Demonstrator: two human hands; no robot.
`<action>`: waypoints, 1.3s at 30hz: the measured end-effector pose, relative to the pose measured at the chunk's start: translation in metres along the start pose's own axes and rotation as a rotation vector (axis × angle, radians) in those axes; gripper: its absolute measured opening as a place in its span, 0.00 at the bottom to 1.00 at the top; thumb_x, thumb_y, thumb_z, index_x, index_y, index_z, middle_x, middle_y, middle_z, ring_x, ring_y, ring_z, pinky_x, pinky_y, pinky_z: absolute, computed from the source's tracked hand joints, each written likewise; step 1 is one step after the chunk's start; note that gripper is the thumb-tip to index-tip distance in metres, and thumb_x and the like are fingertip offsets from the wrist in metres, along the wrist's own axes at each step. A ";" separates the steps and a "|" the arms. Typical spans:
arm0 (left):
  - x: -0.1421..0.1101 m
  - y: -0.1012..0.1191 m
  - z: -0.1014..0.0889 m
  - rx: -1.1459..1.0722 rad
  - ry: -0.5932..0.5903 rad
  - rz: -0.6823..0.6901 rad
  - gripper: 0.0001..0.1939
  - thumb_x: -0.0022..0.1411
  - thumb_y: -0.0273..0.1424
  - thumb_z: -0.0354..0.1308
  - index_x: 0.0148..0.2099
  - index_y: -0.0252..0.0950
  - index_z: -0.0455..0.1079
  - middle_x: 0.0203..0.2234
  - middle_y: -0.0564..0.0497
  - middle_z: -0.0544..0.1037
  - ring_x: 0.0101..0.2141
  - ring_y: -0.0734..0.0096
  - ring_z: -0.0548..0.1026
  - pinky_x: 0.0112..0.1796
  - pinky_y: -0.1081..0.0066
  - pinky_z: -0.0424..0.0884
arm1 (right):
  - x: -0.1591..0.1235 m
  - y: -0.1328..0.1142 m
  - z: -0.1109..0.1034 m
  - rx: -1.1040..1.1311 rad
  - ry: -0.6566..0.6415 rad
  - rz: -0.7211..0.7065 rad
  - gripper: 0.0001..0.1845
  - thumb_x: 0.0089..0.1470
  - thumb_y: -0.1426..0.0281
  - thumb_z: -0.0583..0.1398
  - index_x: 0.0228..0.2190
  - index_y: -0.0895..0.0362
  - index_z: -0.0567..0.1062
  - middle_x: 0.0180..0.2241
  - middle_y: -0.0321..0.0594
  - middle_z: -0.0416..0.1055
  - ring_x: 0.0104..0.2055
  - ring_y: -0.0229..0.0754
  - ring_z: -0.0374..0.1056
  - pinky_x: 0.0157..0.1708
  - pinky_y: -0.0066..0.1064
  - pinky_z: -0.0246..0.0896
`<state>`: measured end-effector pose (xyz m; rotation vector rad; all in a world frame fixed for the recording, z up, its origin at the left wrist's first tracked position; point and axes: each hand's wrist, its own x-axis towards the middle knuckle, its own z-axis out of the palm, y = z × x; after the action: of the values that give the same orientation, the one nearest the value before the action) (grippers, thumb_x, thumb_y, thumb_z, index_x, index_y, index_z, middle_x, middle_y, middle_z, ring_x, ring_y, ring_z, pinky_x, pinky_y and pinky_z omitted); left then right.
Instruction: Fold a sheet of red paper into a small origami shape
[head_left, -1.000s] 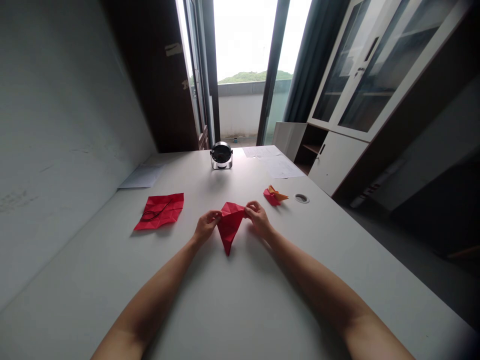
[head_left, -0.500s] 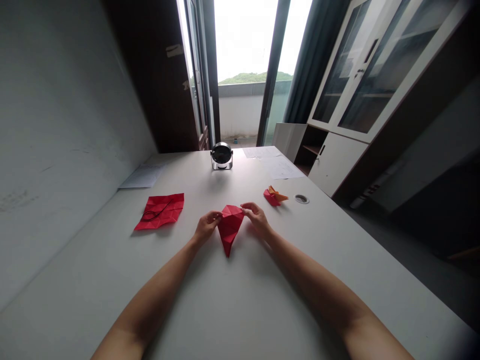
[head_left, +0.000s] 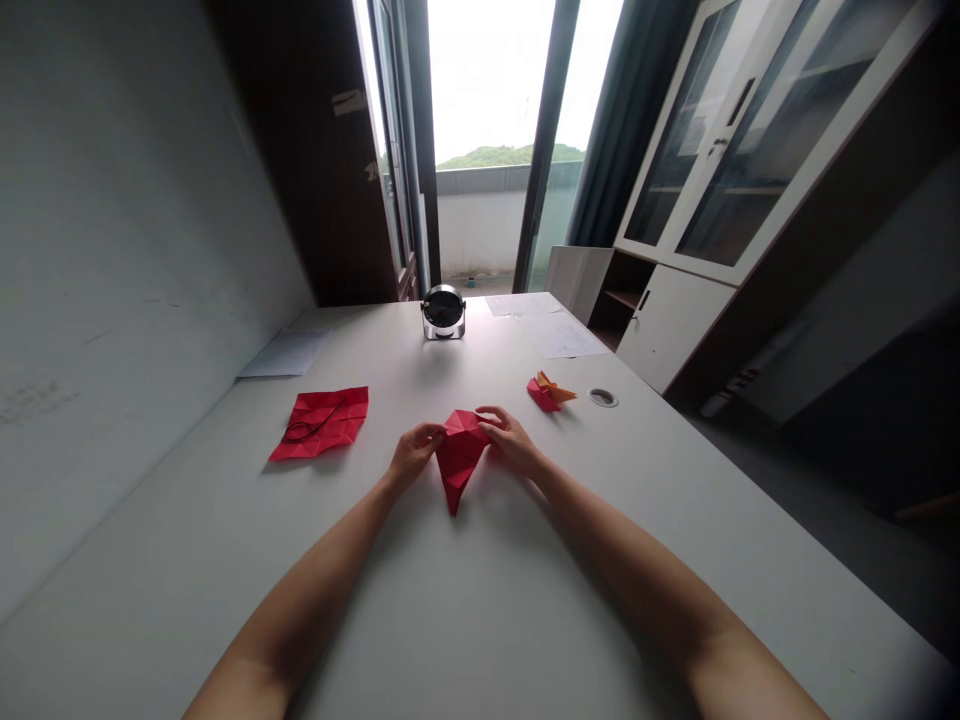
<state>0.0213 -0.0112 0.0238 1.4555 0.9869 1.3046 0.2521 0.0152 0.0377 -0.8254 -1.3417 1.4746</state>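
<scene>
A folded piece of red origami paper (head_left: pixel 459 458) is between my hands at the middle of the white table (head_left: pixel 465 620). It is wide at the far end and narrows to a point toward me. My left hand (head_left: pixel 415 450) pinches its upper left corner between thumb and fingers. At the upper right corner, my right hand (head_left: pixel 510 436) grips the paper, its fingertips partly over the edge. Left of my hands lies a creased red sheet (head_left: pixel 330 425) with a dark thin cord (head_left: pixel 304 431) on it. A red and orange folded paper piece (head_left: pixel 551 392) sits beyond my right hand.
A round black and silver device (head_left: pixel 443 312) on a stand is near the table's far edge. White papers (head_left: pixel 562 333) lie at the far right, another sheet (head_left: pixel 285 353) by the left wall. A cable hole (head_left: pixel 603 398) is at the right. Cabinets (head_left: pixel 705 180) stand beyond.
My right hand has shifted slightly left, its fingers farther over the paper's right corner. The paper's near tip has moved a little left. My left hand keeps its place.
</scene>
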 end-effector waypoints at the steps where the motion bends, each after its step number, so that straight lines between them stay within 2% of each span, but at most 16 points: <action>1: 0.000 -0.001 0.000 0.005 0.003 0.000 0.12 0.59 0.37 0.63 0.43 0.36 0.77 0.38 0.46 0.80 0.40 0.63 0.77 0.44 0.65 0.73 | -0.001 -0.001 0.000 0.008 -0.009 0.000 0.26 0.49 0.57 0.67 0.48 0.54 0.72 0.34 0.39 0.76 0.33 0.41 0.69 0.34 0.32 0.64; 5: 0.000 -0.004 0.000 0.022 0.022 0.000 0.12 0.60 0.38 0.62 0.43 0.36 0.77 0.38 0.47 0.80 0.40 0.63 0.77 0.44 0.65 0.73 | -0.003 -0.001 0.001 -0.009 -0.042 -0.035 0.24 0.50 0.59 0.66 0.48 0.54 0.74 0.38 0.41 0.77 0.37 0.43 0.71 0.38 0.34 0.65; 11: 0.002 -0.005 -0.003 -0.008 0.039 -0.029 0.14 0.58 0.39 0.63 0.43 0.35 0.76 0.37 0.47 0.80 0.38 0.65 0.76 0.41 0.67 0.73 | 0.003 0.011 0.002 -0.140 -0.025 -0.109 0.16 0.49 0.61 0.66 0.40 0.54 0.79 0.39 0.41 0.77 0.41 0.45 0.71 0.45 0.38 0.65; 18: 0.002 -0.001 -0.007 -0.081 0.012 -0.082 0.19 0.58 0.37 0.61 0.50 0.35 0.72 0.40 0.45 0.80 0.38 0.66 0.77 0.38 0.69 0.73 | 0.008 0.020 -0.001 -0.076 0.052 -0.106 0.19 0.47 0.62 0.67 0.43 0.53 0.78 0.41 0.40 0.77 0.43 0.45 0.72 0.46 0.39 0.67; 24: 0.002 -0.006 -0.007 -0.046 0.019 -0.098 0.22 0.57 0.36 0.63 0.53 0.35 0.71 0.40 0.45 0.80 0.30 0.72 0.76 0.26 0.76 0.69 | 0.009 0.021 -0.001 -0.123 0.040 -0.103 0.18 0.48 0.63 0.66 0.42 0.53 0.78 0.38 0.40 0.77 0.41 0.45 0.71 0.44 0.38 0.67; 26: 0.003 -0.009 -0.007 -0.024 0.034 -0.102 0.22 0.57 0.37 0.64 0.52 0.36 0.72 0.41 0.45 0.80 0.31 0.70 0.77 0.27 0.75 0.70 | 0.010 0.022 -0.002 -0.174 0.042 -0.109 0.16 0.49 0.63 0.65 0.40 0.54 0.78 0.37 0.40 0.77 0.40 0.44 0.71 0.43 0.38 0.67; 29: 0.004 -0.013 -0.007 0.017 0.071 -0.072 0.18 0.56 0.37 0.64 0.49 0.37 0.75 0.42 0.45 0.81 0.37 0.65 0.79 0.37 0.69 0.74 | 0.011 0.026 -0.004 -0.236 0.046 -0.132 0.13 0.51 0.63 0.63 0.39 0.54 0.78 0.36 0.39 0.77 0.39 0.44 0.71 0.43 0.38 0.66; 32: 0.003 -0.016 -0.007 0.088 0.101 -0.039 0.14 0.57 0.36 0.64 0.45 0.38 0.78 0.42 0.46 0.81 0.41 0.63 0.78 0.43 0.65 0.74 | 0.011 0.028 -0.006 -0.298 0.059 -0.171 0.12 0.52 0.63 0.62 0.38 0.54 0.78 0.36 0.38 0.77 0.38 0.44 0.71 0.43 0.37 0.66; 39: 0.002 -0.016 -0.008 0.197 0.124 -0.037 0.10 0.58 0.36 0.62 0.40 0.37 0.78 0.33 0.49 0.81 0.34 0.67 0.77 0.38 0.69 0.73 | 0.009 0.027 -0.006 -0.363 0.096 -0.179 0.14 0.51 0.60 0.62 0.36 0.56 0.77 0.33 0.39 0.76 0.35 0.43 0.71 0.38 0.35 0.66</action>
<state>0.0136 -0.0044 0.0095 1.5094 1.2473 1.3133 0.2494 0.0270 0.0113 -0.9637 -1.5906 1.0547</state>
